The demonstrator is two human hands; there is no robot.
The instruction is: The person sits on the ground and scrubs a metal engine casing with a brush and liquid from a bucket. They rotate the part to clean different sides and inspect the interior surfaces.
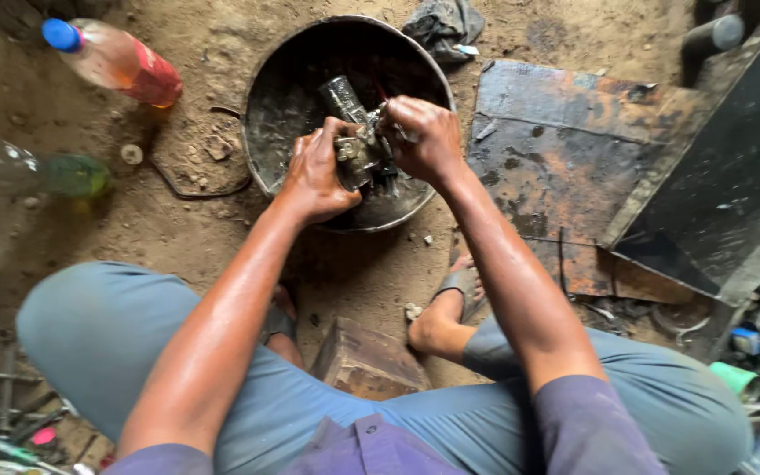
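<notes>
Head view: you squat on the dirt floor, both hands over a round, blackened metal basin [279,132] in the far middle of the scene. Your left hand [317,171] is wrapped tight around a greasy grey metal engine part [358,145], fingers curled over its near side. Your right hand [424,136] is fisted on the same part from the right, knuckles up; whether it also grips a small tool I cannot tell. The part sits above the basin's inside, its dark cylindrical end pointing far-left.

Far left lies a clear plastic bottle of orange liquid with a blue cap [112,60], and further left a green-tinted bottle [54,171]. A rusty flat metal sheet [556,158] lies right of the basin, a dark rag [442,25] just beyond it. A small wooden block [367,361] sits near, between your legs.
</notes>
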